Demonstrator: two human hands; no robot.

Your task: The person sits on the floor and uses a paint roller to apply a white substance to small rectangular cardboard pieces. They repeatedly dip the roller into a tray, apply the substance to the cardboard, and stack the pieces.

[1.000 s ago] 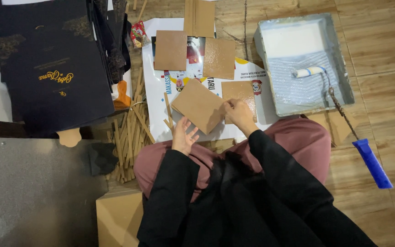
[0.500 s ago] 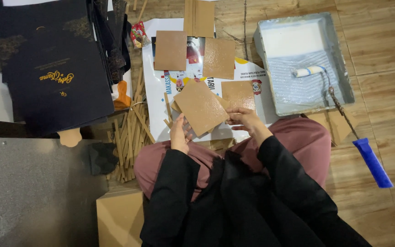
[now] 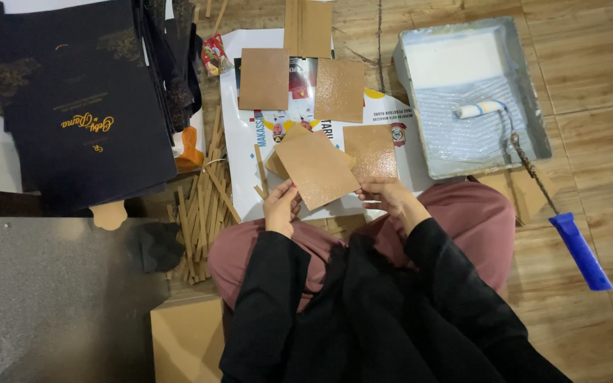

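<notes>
Both grips, left hand (image 3: 280, 207) and right hand (image 3: 384, 193), pinch the tilted brown card (image 3: 316, 169) between them.

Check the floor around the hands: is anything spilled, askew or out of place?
Thin wooden sticks lie scattered crisscross beside the left knee, not bundled. The blue-handled paint roller hangs over the grey tray's rim, handle on the floor. No spill visible.

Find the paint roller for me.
In the head view the roller lies inside the grey tray at upper right, on its ribbed slope; its blue handle rests on the wooden floor below the tray.
</notes>
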